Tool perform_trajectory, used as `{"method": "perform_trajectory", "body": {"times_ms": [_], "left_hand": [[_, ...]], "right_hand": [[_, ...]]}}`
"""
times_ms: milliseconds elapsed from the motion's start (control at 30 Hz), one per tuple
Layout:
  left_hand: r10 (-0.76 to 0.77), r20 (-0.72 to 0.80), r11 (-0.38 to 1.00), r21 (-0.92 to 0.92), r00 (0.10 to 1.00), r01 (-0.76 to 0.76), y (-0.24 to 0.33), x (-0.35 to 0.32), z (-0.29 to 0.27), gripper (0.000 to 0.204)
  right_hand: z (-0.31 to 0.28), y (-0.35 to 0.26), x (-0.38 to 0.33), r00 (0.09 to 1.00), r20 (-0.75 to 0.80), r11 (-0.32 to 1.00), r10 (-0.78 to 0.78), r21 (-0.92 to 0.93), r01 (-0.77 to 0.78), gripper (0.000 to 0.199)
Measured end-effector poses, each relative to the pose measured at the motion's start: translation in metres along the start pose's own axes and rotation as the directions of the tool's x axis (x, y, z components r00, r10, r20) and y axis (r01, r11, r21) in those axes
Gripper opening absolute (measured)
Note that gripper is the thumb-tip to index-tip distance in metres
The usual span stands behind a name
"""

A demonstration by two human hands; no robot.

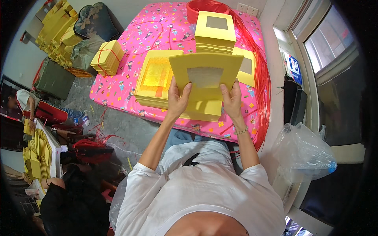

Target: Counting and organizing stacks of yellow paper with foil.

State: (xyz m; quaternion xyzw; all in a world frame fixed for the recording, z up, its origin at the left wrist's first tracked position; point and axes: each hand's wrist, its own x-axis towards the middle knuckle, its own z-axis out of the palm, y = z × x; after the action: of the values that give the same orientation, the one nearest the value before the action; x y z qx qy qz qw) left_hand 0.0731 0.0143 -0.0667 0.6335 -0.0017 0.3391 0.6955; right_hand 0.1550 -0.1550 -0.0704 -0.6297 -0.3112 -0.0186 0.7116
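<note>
Upright in front of me is a thin sheaf of yellow joss paper (pixel 210 86) with a silver-grey square in its middle. My left hand (pixel 178 99) grips its lower left side, thumb on the near face. On the lower right side my right hand (pixel 232 98), with a bracelet on the wrist, grips it the same way. Just beneath the sheaf lies a yellow stack (pixel 202 112), partly hidden by it. To the left sits a stack with a gold panel (pixel 156 72). A taller stack with a grey square (pixel 215 31) stands behind, and another yellow sheet (pixel 247 67) shows at right.
A pink patterned cover (pixel 138 35) drapes the work surface. Red strands (pixel 262 86) hang down its right side from a red basin (pixel 197 8). A tied yellow bundle (pixel 107 59) sits at left. A plastic bag (pixel 303 153) hangs at right. Other people work at lower left.
</note>
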Motion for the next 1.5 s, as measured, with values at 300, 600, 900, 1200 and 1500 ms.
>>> {"method": "perform_trajectory", "body": {"times_ms": [300,600,900,1200,1500], "left_hand": [[-0.207,0.170,0.975,-0.048,0.963,0.218,0.023,0.021,-0.010,0.026],[-0.607,0.228,0.762,-0.102,0.761,0.639,0.037,0.029,-0.030,0.016],[-0.742,0.227,0.582,-0.249,0.631,0.774,0.027,0.015,-0.017,0.017],[-0.628,0.273,0.632,-0.369,0.729,0.682,0.019,0.001,-0.013,0.037],[-0.402,0.491,0.915,0.206,0.772,0.346,0.049,0.045,-0.026,0.043]], "right_hand": [[-0.009,-0.012,0.011,0.990,0.040,0.982,0.133,0.129,-0.137,0.030],[-0.038,-0.042,0.014,0.900,0.220,0.854,0.378,0.294,-0.430,0.034],[-0.043,-0.029,0.005,0.946,0.320,0.982,0.042,-0.189,0.020,0.034],[-0.038,-0.019,0.005,0.955,0.232,0.970,0.183,0.114,-0.214,0.023],[-0.051,-0.032,0.016,0.956,0.258,0.988,0.140,0.035,-0.154,0.021]]}}
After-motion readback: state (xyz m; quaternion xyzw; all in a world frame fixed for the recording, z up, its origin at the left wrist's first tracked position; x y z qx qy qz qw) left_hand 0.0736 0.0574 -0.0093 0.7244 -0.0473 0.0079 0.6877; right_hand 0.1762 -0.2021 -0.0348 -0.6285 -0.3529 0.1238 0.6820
